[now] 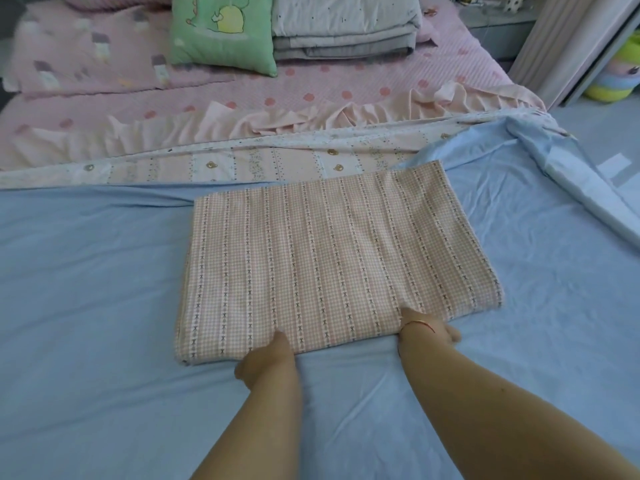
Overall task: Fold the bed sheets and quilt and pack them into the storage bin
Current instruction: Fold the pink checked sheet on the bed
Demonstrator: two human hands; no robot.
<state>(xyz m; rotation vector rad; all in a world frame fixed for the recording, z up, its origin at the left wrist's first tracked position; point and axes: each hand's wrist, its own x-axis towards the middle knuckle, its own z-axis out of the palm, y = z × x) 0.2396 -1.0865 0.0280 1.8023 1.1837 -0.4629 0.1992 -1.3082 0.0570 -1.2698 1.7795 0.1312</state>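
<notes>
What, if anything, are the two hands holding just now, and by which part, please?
Both the left hand and the right hand grip the folded pink checked sheet at its near edge, fingers tucked underneath.

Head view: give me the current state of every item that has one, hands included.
Pink checked sheet: folded into a flat rectangle on the blue sheet.
Blue sheet: spread out, unfolded, right corner turned over.
Grey quilt: folded, stacked on the bed.
Green cushion: leaning beside the quilt.
Left hand: fingers tucked under the checked sheet's near edge.
Right hand: likewise tucked under it.
</notes>
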